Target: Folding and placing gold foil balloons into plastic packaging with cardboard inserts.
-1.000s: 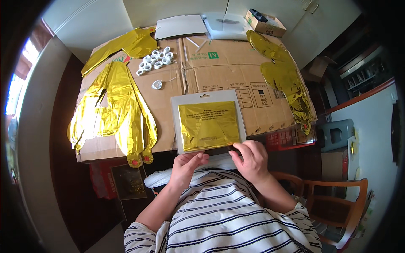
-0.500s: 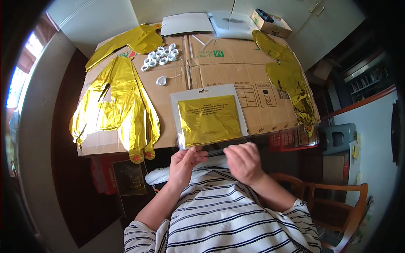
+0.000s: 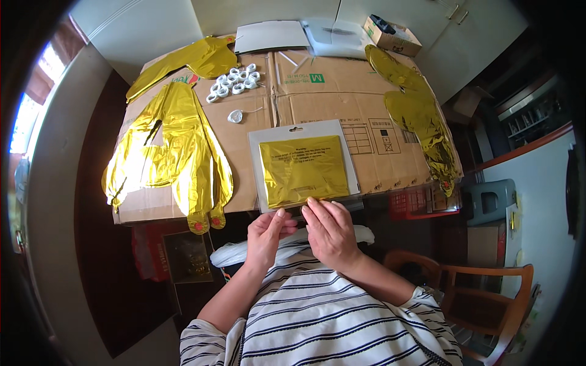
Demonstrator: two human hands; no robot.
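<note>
A clear plastic bag with a white card and a folded gold foil balloon in it lies at the table's near edge, its lower end toward me. My left hand is closed at the bag's lower left edge, thumb uppermost. My right hand has its fingers together over the middle of that same edge, fingertips touching the plastic just below the foil. The right thumb is hidden. Left of the bag, a flat gold letter-shaped balloon is spread out, its red-marked tails past the table edge.
Cardboard covers the table. Several white ribbon rolls sit behind the bag, one loose roll nearer. More gold balloons lie far left and right. White cards, clear bags and a small box stand at the back.
My right hand has moved left and slightly forward, from the bag's lower right corner onto the middle of its near edge. My left hand stays nearly in place.
</note>
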